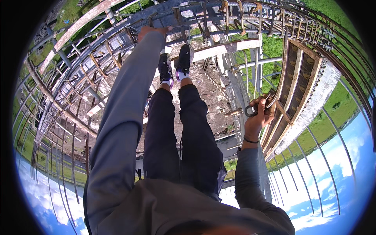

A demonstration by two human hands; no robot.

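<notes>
My left arm reaches far forward, and my left hand (152,32) is closed over a dark steel bar of the long rebar cage (196,19); most of its fingers are hidden behind the bar. On the right, my right hand (260,117) is raised beside a wooden formwork panel (295,84). Its fingers are wrapped round a dark metal piece with a rounded loop (250,111) that sticks out to the left of the fist. The rest of that piece is covered by the hand, so its kind cannot be told.
My shoes (185,58) are by a pale timber board (227,47), high above littered ground (196,105). Upright rebars (325,164) rise at both sides. Wooden poles (62,109) and scaffold tubes cross at the left. Grass and sky show beyond.
</notes>
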